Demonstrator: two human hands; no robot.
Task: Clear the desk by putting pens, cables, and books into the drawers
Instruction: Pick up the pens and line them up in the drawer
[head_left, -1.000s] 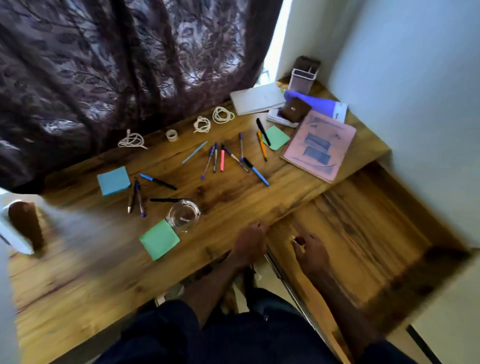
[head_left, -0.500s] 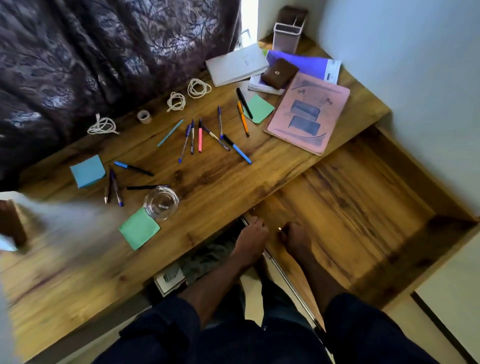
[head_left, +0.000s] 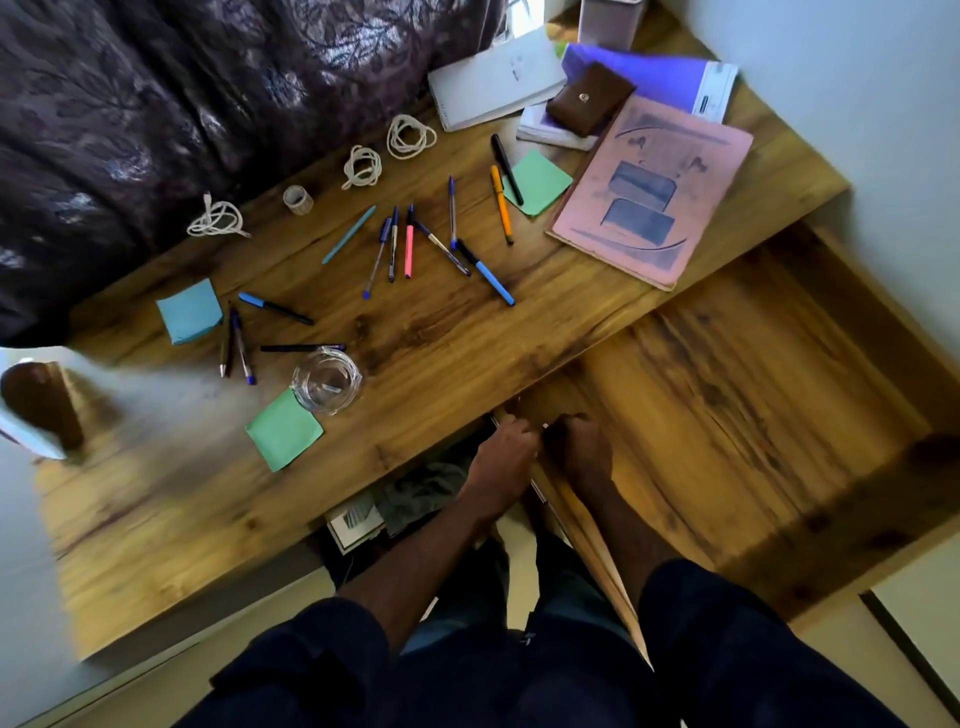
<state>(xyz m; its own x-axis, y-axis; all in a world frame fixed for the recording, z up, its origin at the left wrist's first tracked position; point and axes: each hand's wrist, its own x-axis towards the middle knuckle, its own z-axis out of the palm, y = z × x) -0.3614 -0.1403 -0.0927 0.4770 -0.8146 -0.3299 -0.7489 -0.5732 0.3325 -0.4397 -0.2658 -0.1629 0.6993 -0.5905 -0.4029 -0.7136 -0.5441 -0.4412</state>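
Both hands sit at the near edge of the table, where the open drawer meets it. The left hand is curled at the drawer's side rail, fingers bent over its top edge; whether it grips the rail cannot be told. The right hand rests inside the drawer just beside the left, fingers folded under; what it holds, if anything, cannot be told. The visible drawer floor is bare wood.

On the table, a cluster of pens lies mid-surface, with an orange pen and a black pen to its right, the black one crossing a green sticky pad. Further pens lie beside a blue sticky pad. Three coiled white cables lie along the far edge by the curtain. A pink book lies at the right corner, partly over a purple book; a white notebook lies beside them. A brown pouch rests on the stack. A glass jar stands touching a second green pad.
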